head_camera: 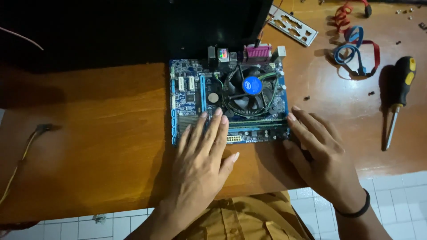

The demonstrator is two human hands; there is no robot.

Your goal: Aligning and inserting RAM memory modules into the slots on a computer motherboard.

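Nearest the camera, an orange shirt (249,220) shows at the bottom edge, with white floor tiles (400,195) either side of it. Just beyond, both hands rest palm down at the near edge of the wooden counter (98,146).

The left hand (200,155) lies flat with its fingers together and stretched forward; its fingertips (217,113) press on the near left part of a blue motherboard (191,95). Its grip is spread out, clamped on nothing. The right hand (318,153) (a black band sits on its wrist) lies with fingers slightly fanned, the tips touching the board's near right corner, also closed on nothing.

The motherboard lies flat on the counter directly ahead of both hands, its long axis running left to right, so the hands bracket its near edge from the two ends. The left hand reaches further onto the board; the right stays at the corner. In the board's middle right sits a round black cooler fan (250,91) with a blue centre disc, just beyond the fingertips of both hands and untouched.

Further out, a screwdriver (398,100) with a black and yellow handle lies well to the right, its shaft pointing toward the person. Beyond it, coiled red and blue flat cables (356,51) rest on the counter, and a silver perforated metal plate (291,25) lies near the far edge beside a dark case (178,26).
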